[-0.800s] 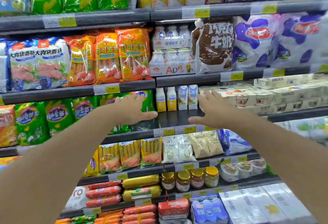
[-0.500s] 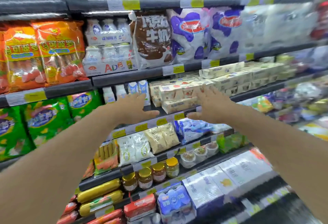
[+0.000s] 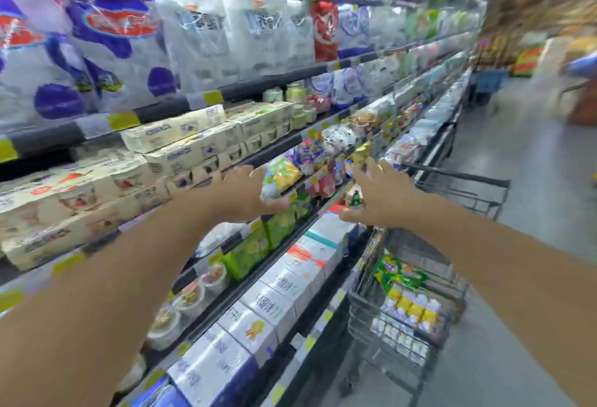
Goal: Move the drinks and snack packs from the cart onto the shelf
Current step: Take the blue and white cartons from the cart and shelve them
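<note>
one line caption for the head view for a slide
Both empty hands, left and right, reach out before stocked shelves; the cart holds drinks and snacks.

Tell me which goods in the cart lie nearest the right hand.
The green snack pack, at the cart's shelf-side end, below the right hand. The yellow-capped drink bottles sit farther down.

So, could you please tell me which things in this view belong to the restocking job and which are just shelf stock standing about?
Part of the job:
- cart, beside the shelf
- green snack pack in the cart
- drink multipacks in the cart
- left hand and right hand, both empty
- shelf

Just standing about:
- cream cartons
- purple-spotted bags
- white boxes low down
</note>
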Tool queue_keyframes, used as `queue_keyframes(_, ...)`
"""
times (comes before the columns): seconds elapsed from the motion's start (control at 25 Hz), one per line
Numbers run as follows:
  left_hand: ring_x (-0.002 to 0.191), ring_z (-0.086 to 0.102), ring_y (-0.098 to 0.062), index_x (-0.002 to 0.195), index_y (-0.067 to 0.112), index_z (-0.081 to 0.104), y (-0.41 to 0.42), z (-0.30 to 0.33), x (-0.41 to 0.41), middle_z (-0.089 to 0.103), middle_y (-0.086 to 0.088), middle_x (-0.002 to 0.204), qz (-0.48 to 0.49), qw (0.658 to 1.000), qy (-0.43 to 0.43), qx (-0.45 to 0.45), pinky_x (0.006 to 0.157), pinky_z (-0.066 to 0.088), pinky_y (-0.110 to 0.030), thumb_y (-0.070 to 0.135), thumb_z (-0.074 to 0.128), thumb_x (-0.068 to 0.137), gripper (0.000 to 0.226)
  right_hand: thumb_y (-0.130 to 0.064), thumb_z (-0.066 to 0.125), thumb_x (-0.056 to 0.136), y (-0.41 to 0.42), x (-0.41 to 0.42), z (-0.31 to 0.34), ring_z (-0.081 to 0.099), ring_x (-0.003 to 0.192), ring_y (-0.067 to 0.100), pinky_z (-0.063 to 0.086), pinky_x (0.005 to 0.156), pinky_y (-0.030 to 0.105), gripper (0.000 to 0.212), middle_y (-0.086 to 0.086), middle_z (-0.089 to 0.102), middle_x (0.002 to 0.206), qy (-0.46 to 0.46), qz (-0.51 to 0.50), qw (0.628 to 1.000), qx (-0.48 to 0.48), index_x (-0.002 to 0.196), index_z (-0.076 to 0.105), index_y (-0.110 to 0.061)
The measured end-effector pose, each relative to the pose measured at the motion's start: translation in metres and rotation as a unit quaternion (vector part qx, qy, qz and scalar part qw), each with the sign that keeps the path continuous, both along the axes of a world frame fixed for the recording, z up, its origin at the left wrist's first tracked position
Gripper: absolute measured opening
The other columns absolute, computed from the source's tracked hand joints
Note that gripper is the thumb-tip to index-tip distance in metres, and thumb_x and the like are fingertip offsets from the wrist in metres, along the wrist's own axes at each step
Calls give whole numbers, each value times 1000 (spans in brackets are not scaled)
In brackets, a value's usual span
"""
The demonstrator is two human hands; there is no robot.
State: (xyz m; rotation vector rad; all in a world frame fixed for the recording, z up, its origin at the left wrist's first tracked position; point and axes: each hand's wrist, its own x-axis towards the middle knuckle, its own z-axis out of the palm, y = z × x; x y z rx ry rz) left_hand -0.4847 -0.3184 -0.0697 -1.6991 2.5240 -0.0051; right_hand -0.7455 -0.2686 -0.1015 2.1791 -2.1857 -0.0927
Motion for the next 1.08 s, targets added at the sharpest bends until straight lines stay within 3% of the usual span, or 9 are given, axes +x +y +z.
queue_keyframes(0.24,147,21,-32,155,17,17,-69,-36,-150,19,-12,162,-130,991,-19,-6,118,21,-53,84,36,77,104,-84,41,79,-12,-122,-33,0,155,36,17,123,52,116,15,-6,168,-7,-138,990,23,160,-4,-15)
queue_keyframes(0.56,151,7,-34,158,21,2,-184,-82,-288,5,-12,165,-286,957,-33,31,119,8,-59,82,34,80,103,-79,50,79,-80,-215,-79,9,153,35,22,122,51,112,16,4,167,-35,-263,963,39,159,7,-14)
queue_keyframes(0.84,151,4,-32,157,20,3,-247,-138,-379,6,-10,165,-358,930,-52,65,119,5,-59,79,34,83,100,-73,50,85,-116,-257,-131,-2,155,34,11,124,51,107,17,-3,167,-79,-329,939,60,160,3,-15)
queue_keyframes(1.08,151,5,-32,157,19,4,-258,-218,-436,7,-10,165,-362,919,-75,135,120,6,-58,78,33,84,99,-67,51,89,-134,-301,-200,-6,155,34,7,124,50,104,18,-9,167,-138,-335,925,116,160,-3,-14)
